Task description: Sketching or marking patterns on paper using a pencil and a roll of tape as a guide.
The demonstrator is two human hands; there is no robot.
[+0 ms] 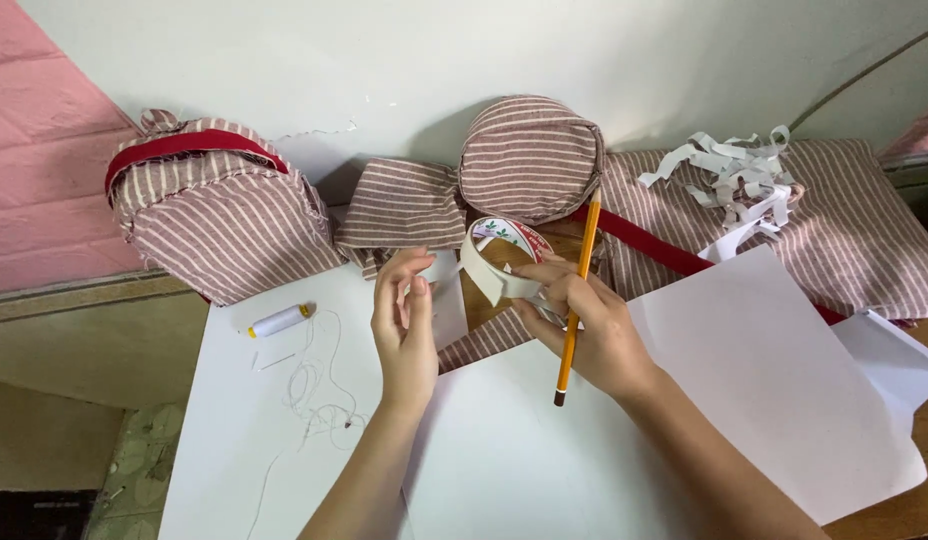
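Note:
My right hand grips a roll of white tape and also carries an orange pencil that points down toward the paper. My left hand is raised just left of the roll, fingers loosely curled, with a small white bit of tape or paper at its fingertips. Both hands hover above large white paper sheets on the table.
Striped brown-and-white fabric bags with red straps stand at the back: one at left, a round one in the middle. Striped cloth carries white paper strips. A white thread spool with loose thread lies at left.

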